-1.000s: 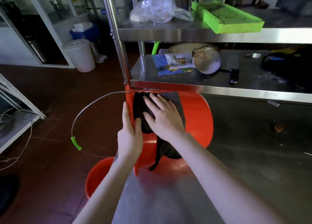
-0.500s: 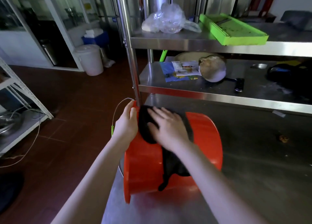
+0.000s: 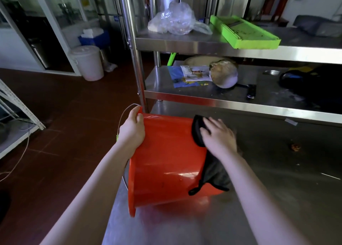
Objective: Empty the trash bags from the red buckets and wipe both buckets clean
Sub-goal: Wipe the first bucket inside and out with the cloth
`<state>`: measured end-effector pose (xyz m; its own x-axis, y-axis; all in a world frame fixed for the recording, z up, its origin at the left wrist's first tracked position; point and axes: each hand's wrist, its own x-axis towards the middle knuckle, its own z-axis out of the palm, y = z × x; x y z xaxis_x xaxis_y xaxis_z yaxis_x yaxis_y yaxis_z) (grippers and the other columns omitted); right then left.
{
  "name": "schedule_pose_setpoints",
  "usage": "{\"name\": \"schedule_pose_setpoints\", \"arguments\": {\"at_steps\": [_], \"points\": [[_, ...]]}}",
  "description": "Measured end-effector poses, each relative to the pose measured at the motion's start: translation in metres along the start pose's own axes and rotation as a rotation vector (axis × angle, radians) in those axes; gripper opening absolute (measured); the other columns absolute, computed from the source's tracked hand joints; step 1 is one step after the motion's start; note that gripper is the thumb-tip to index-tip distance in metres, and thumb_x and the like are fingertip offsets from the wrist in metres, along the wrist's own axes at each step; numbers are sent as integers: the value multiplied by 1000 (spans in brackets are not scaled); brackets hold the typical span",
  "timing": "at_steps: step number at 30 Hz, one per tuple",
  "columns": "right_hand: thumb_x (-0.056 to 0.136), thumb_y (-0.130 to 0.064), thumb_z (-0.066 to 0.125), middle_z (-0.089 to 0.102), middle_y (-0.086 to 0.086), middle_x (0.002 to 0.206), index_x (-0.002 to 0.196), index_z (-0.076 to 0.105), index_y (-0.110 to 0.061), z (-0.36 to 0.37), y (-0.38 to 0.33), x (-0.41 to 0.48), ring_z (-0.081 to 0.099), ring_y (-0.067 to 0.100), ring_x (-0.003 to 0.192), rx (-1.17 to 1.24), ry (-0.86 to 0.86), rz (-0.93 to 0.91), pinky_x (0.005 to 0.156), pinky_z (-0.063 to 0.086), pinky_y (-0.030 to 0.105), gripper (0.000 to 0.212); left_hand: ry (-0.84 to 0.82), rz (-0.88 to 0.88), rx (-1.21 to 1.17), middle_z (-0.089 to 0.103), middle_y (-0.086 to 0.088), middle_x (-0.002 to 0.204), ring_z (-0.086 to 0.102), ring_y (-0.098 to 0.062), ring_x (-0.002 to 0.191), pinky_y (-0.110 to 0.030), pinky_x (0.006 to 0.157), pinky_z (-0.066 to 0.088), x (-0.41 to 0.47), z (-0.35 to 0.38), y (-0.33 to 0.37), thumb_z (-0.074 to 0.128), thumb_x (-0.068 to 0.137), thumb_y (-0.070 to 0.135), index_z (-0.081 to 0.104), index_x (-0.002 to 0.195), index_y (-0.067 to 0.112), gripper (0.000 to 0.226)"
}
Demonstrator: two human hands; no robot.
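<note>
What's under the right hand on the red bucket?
A black cloth, which the right hand presses against the red bucket near its base. Its lower part hangs down; the bucket wall beneath cloth and hand is hidden.

We find the bucket point(image 3: 166, 161) on its side on the table point(image 3: 277, 198), our left hand point(image 3: 132, 132) at its 10 o'clock rim. Our right hand point(image 3: 218, 137) lies on the cloth point(image 3: 212, 172) at its 2 o'clock. Behind, at 12 o'clock, stand the shelves point(image 3: 222, 48), a bag point(image 3: 174, 19) on top.
</note>
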<state>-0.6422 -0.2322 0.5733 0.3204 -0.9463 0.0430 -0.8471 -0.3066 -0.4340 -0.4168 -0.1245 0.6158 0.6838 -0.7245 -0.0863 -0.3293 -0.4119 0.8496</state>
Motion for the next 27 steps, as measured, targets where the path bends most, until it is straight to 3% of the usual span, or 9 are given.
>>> {"name": "schedule_pose_setpoints", "arguments": {"at_steps": [3, 6, 9, 11, 14, 18, 21, 24, 27], "points": [[94, -45, 38, 34, -8, 155, 146, 38, -32, 24, -67, -33, 27, 19, 144, -60, 110, -320, 116, 23, 40, 53, -13, 4, 16, 60, 0, 114, 60, -17, 81, -28, 65, 46, 7, 0, 2, 27, 101, 40, 35, 144, 45, 44], [91, -44, 37, 33, -7, 155, 146, 33, -33, 50, -120, -70, 23, 19, 145, 3, 114, -520, 117, 15, 44, 57, -32, 0, 31, 53, -8, 137, 54, -26, 117, -38, 99, 45, 14, -5, 1, 30, 101, 36, 37, 145, 41, 44], [92, -46, 39, 33, -8, 155, 147, 33, -35, 47, -113, -67, 23, 15, 145, 13, 121, -535, 117, 15, 41, 57, -58, -12, 50, 52, -11, 137, 51, -30, 122, -42, 104, 42, 16, -6, 2, 30, 101, 37, 36, 145, 41, 44], [93, -48, 41, 31, -7, 156, 148, 34, -34, 37, -81, -52, 23, 15, 146, -6, 115, -470, 117, 17, 39, 57, -53, -8, 55, 54, -14, 135, 54, -35, 118, -38, 93, 48, 18, -6, 3, 29, 101, 37, 37, 145, 40, 44], [97, -45, 45, 30, -7, 157, 147, 39, -32, 17, -18, -27, 23, 14, 146, -11, 119, -210, 118, 18, 36, 52, -66, -29, 37, 57, -16, 128, 61, -34, 103, -29, 67, 46, 18, -4, 4, 27, 100, 39, 36, 144, 42, 44], [99, -45, 36, 22, -11, 159, 149, 33, -34, 0, 13, -12, 12, 13, 148, 64, 40, 46, 121, 11, 41, 51, -47, -17, 4, 59, -13, 123, 62, -33, 102, -30, 72, 46, 22, 5, 7, 26, 100, 38, 36, 144, 39, 46], [96, -43, 38, 29, -8, 157, 148, 35, -33, 14, -45, -27, 22, 18, 146, -60, 117, -181, 117, 19, 42, 53, -43, -3, 28, 61, -6, 110, 58, -19, 76, -27, 62, 42, 24, 16, 14, 27, 100, 35, 36, 144, 36, 45], [90, -44, 35, 33, -6, 155, 145, 37, -30, 38, -113, -56, 24, 21, 145, -21, 106, -427, 116, 17, 46, 57, -73, -14, 49, 54, -5, 132, 54, -21, 102, -32, 86, 44, 31, 18, 19, 29, 100, 34, 39, 143, 34, 44], [94, -44, 35, 27, -8, 157, 148, 30, -33, 42, -125, -56, 17, 17, 147, 11, 98, -436, 119, 9, 44, 55, -132, -25, -66, 50, -4, 140, 50, -21, 123, -38, 105, 39, 28, 10, 21, 33, 99, 39, 37, 145, 37, 46]]}}
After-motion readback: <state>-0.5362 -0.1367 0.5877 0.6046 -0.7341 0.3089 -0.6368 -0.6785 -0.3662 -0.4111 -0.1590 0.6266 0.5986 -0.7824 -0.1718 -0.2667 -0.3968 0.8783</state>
